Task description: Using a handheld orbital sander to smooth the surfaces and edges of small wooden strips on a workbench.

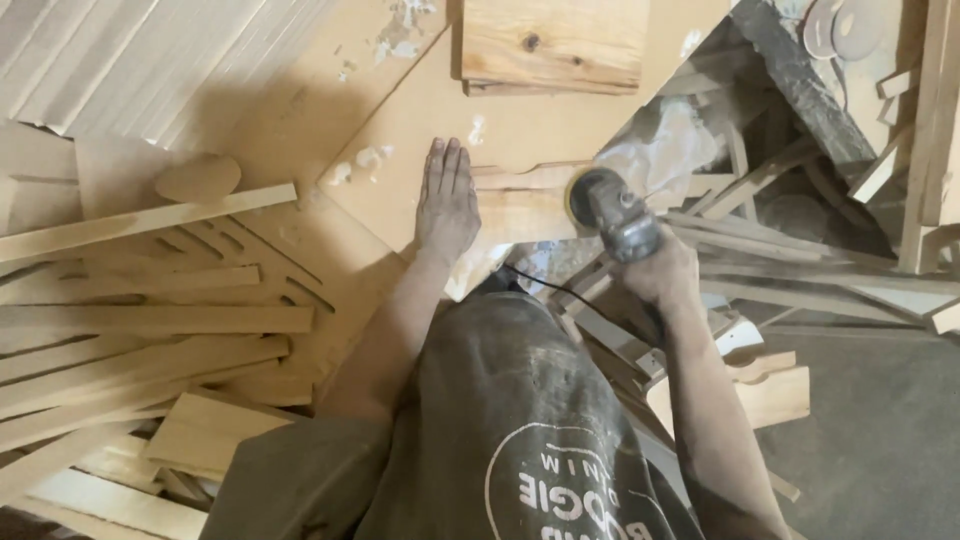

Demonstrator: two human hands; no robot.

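Dust-covered grey shirt (520, 420): filling the lower centre, nearest the camera, both bare arms reaching away from it.

Loose wooden slats (150, 330): lying piled at the left, overlapping one another at shallow angles.

Offcut heap (780, 280): lying at the right, a tangle of thin strips and shaped blocks beside and below the right arm.

Right hand (662, 272): closing fully round the body of a grey angle grinder (620, 222), fingers wrapped tight about the housing; a black cord is trailing back toward the person.

Sanding disc (580, 195): sitting at the grinder's far end, appearing to press against the right end of the pale wooden piece (520, 205).

Left hand (447, 200): lying flat and open, fingers straight and together, palm pressing down at the left end of that wooden piece, grasping nothing.

Large tan board (520, 130): lying beneath the piece, marked with pale filler patches.

Knotted plank (555, 40): resting at the board's far edge.
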